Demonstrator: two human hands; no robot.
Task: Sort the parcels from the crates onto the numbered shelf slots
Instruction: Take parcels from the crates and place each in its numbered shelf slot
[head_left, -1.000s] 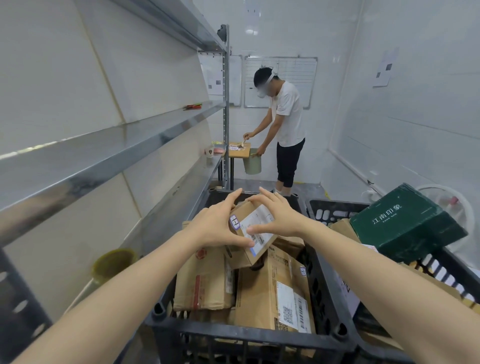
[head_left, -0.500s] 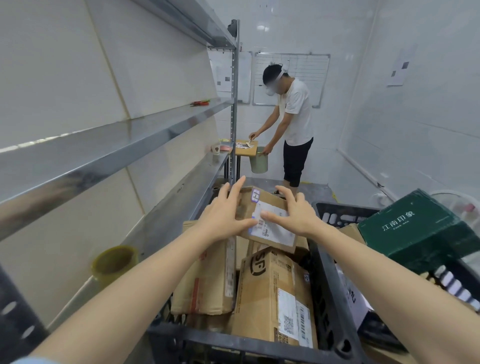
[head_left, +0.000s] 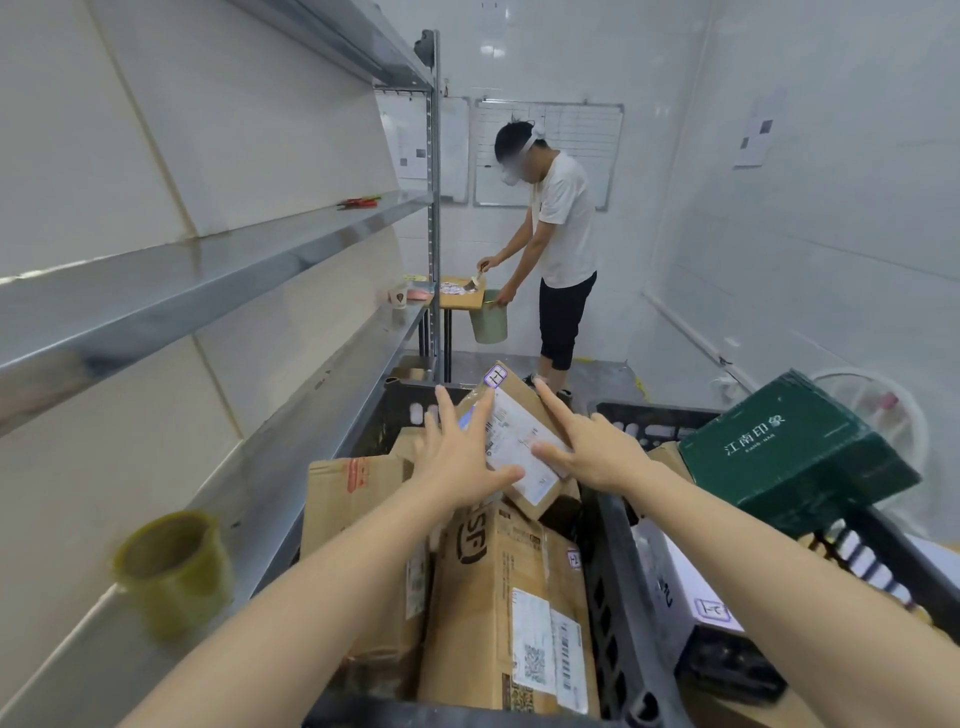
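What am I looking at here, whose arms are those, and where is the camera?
There is no machine here. The two bare arms belong to a person wearing a camera on their head, so this single picture looks forward and down over their own hands. The left hand and right hand touch a small brown cardboard parcel with a white label from either side, fingers mostly straight. The parcel sits tilted above a black plastic crate full of other boxes, among them a tall brown cardboard box marked SF. A dark green box lies to the right. Along the left runs a steel shelf with a yellowish roll of tape on it. Another person in a white shirt stands at the back.
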